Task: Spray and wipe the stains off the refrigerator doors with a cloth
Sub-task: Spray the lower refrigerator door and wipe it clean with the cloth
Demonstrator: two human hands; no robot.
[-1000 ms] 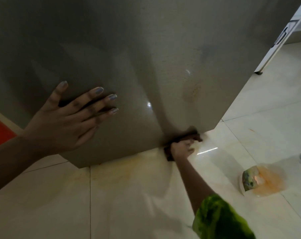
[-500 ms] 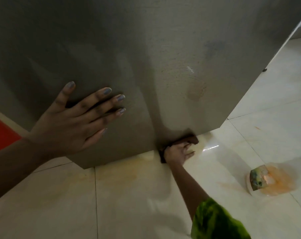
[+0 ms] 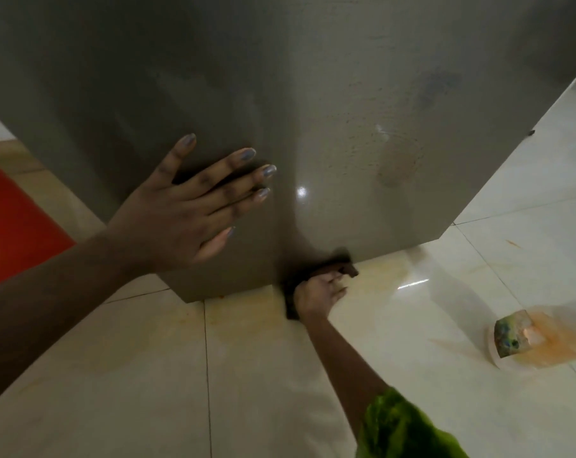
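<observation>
The grey refrigerator door (image 3: 329,94) fills the upper view, seen from above. A faint orange stain (image 3: 397,166) and a dark smudge (image 3: 438,84) mark its right part. My left hand (image 3: 194,206) lies flat on the door, fingers spread, holding nothing. My right hand (image 3: 318,294) is down at the door's bottom edge, shut on a dark brown cloth (image 3: 337,266) pressed where the door meets the floor. No spray bottle is in view.
Pale floor tiles (image 3: 147,375) carry orange smears under the door. A small white dish (image 3: 498,357) holding a sponge (image 3: 511,332) in orange liquid sits on the floor at right. A red object (image 3: 12,233) stands at the left edge.
The view has shifted, so the door and both hands sit further right and lower. My right hand stays at the door's bottom edge with the cloth; my left palm stays on the door.
</observation>
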